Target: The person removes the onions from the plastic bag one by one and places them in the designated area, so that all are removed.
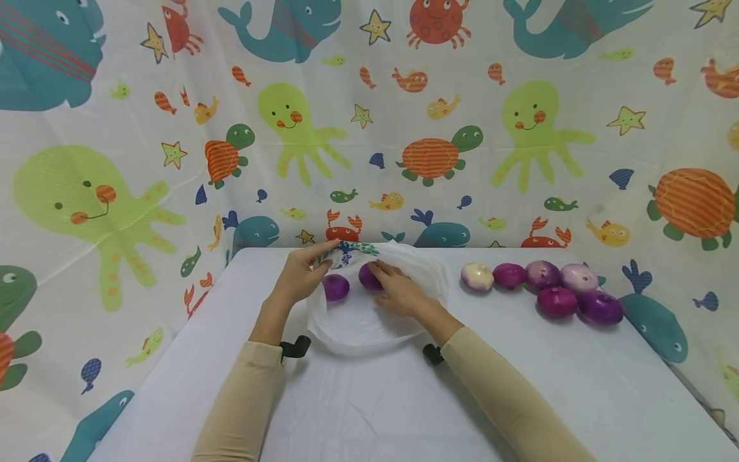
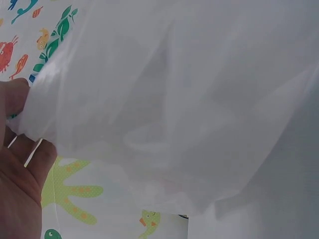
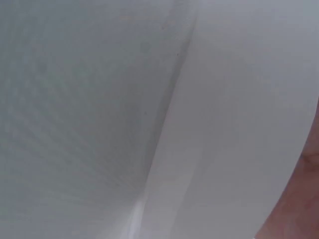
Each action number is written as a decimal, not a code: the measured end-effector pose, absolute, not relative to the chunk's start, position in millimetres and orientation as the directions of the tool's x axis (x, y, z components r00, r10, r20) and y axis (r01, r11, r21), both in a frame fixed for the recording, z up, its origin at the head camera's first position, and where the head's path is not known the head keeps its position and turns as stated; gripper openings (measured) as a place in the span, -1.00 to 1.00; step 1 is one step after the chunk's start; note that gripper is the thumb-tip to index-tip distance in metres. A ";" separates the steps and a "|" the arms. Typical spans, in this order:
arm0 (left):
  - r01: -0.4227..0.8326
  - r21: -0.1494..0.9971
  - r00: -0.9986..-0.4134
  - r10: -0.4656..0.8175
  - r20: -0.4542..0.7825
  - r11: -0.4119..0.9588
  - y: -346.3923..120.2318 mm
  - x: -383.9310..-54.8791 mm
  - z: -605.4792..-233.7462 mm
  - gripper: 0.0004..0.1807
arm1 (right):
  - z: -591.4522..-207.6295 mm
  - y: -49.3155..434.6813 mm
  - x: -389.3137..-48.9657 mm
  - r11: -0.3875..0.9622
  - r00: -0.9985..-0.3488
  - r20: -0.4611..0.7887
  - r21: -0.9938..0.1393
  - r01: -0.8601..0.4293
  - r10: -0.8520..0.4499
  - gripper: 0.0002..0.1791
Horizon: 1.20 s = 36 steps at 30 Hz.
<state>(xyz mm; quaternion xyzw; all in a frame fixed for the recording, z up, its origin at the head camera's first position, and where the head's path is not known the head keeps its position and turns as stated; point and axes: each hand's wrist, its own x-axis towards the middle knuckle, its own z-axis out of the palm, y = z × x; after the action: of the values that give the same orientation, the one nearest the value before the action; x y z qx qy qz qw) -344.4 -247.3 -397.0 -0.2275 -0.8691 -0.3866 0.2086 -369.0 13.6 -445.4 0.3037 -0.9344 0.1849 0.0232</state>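
A thin white plastic bag (image 1: 369, 337) with a blue and green print lies with its mouth spread wide on the table. My left hand (image 1: 301, 274) pinches the bag's upper left rim; the left wrist view shows the same fingers (image 2: 42, 159) at the film's edge. Reaching into the mouth, my right hand (image 1: 402, 292) grips a red onion (image 1: 367, 277), its fingers covering the onion's right side. Another red onion (image 1: 336, 288) sits inside the bag to the left. White film fills most of the right wrist view, with part of the right hand (image 3: 294, 204) along the edge.
On the right of the white table (image 1: 577, 385), several red onions (image 1: 557, 303) lie grouped, with a paler, partly peeled onion (image 1: 476, 276) at their left end. Behind the table hangs a curtain (image 1: 369, 173) printed with sea animals.
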 end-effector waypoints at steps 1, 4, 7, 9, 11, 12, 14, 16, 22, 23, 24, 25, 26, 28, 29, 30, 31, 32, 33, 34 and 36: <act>0.556 0.576 -0.809 0.234 0.539 0.599 -247.3 -344.4 -397.0 -0.46 | -445.2 13.2 -368.7 0.750 -0.814 0.155 -0.324 -0.577 -0.560 -0.07; 0.558 0.571 -0.807 0.234 0.543 0.602 -247.1 -344.4 -397.1 -0.46 | -444.9 11.9 -368.3 0.754 -0.812 0.168 -0.306 -0.581 -0.558 -0.08; 0.561 0.563 -0.803 0.234 0.548 0.606 -247.1 -344.6 -397.4 -0.46 | -444.9 10.3 -368.6 0.766 -0.817 0.169 -0.285 -0.577 -0.552 -0.12; 0.563 0.558 -0.800 0.234 0.552 0.609 -247.3 -344.8 -397.6 -0.46 | -445.5 9.2 -369.2 0.771 -0.816 0.177 -0.266 -0.578 -0.551 -0.16; 0.564 0.555 -0.798 0.233 0.555 0.612 -247.5 -344.8 -398.0 -0.46 | -446.3 8.1 -369.8 0.774 -0.814 0.185 -0.250 -0.581 -0.551 -0.21; 0.566 0.553 -0.797 0.233 0.558 0.612 -247.6 -344.9 -398.2 -0.46 | -446.8 7.5 -370.2 0.774 -0.812 0.190 -0.245 -0.584 -0.552 -0.24; 0.566 0.552 -0.796 0.233 0.559 0.612 -247.6 -344.9 -398.4 -0.46 | -447.7 6.6 -370.5 0.773 -0.809 0.197 -0.238 -0.588 -0.554 -0.26; 0.569 0.552 -0.794 0.233 0.561 0.610 -247.7 -344.8 -398.4 -0.45 | -447.8 6.0 -370.2 0.771 -0.808 0.197 -0.241 -0.589 -0.556 -0.27; 0.583 0.543 -0.783 0.242 0.573 0.604 -247.9 -344.9 -398.1 -0.45 | -447.6 6.5 -368.5 0.762 -0.800 0.188 -0.243 -0.600 -0.570 -0.25; 0.586 0.541 -0.781 0.243 0.575 0.604 -247.8 -345.1 -398.2 -0.45 | -447.8 6.9 -368.0 0.759 -0.798 0.187 -0.247 -0.603 -0.573 -0.25; 0.587 0.540 -0.781 0.245 0.575 0.604 -247.6 -345.2 -398.2 -0.45 | -447.6 7.3 -367.4 0.754 -0.795 0.187 -0.252 -0.606 -0.577 -0.26; 0.588 0.537 -0.779 0.246 0.577 0.605 -247.5 -345.5 -398.3 -0.45 | -447.2 7.6 -366.7 0.751 -0.794 0.185 -0.259 -0.608 -0.579 -0.26; 0.589 0.536 -0.778 0.247 0.577 0.605 -247.3 -345.8 -398.3 -0.45 | -446.8 7.9 -365.9 0.749 -0.794 0.181 -0.265 -0.608 -0.581 -0.26; 0.588 0.534 -0.779 0.248 0.576 0.607 -247.1 -346.2 -398.2 -0.45 | -445.9 8.2 -364.7 0.746 -0.793 0.172 -0.273 -0.608 -0.584 -0.26; 0.587 0.534 -0.780 0.248 0.575 0.608 -247.1 -346.6 -398.2 -0.45 | -445.3 8.3 -363.9 0.746 -0.794 0.166 -0.275 -0.607 -0.585 -0.25; 0.587 0.534 -0.780 0.248 0.575 0.608 -247.2 -346.8 -398.3 -0.45 | -444.7 8.2 -363.3 0.746 -0.794 0.160 -0.274 -0.607 -0.587 -0.25; 0.586 0.536 -0.781 0.247 0.573 0.608 -247.2 -346.8 -398.3 -0.45 | -444.2 8.3 -362.5 0.747 -0.795 0.154 -0.275 -0.605 -0.587 -0.24; 0.586 0.536 -0.781 0.247 0.574 0.608 -247.1 -346.6 -398.4 -0.45 | -444.0 8.4 -362.1 0.748 -0.795 0.148 -0.275 -0.604 -0.588 -0.24; 0.586 0.536 -0.780 0.247 0.575 0.607 -247.0 -346.2 -398.6 -0.45 | -443.9 8.5 -361.6 0.749 -0.796 0.143 -0.275 -0.603 -0.588 -0.24; 0.586 0.536 -0.781 0.246 0.575 0.608 -246.9 -345.8 -398.9 -0.45 | -443.8 8.7 -361.2 0.749 -0.796 0.137 -0.274 -0.603 -0.590 -0.24; 0.586 0.538 -0.781 0.245 0.575 0.606 -246.5 -345.2 -399.3 -0.45 | -444.1 9.0 -360.7 0.752 -0.797 0.126 -0.273 -0.600 -0.590 -0.23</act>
<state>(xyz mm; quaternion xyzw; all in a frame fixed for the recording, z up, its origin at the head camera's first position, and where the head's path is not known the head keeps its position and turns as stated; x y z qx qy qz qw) -345.2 -246.5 -399.3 -0.2399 -0.8665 -0.3736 0.2281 -360.7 9.0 -444.1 0.3179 -0.9358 0.1512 0.0157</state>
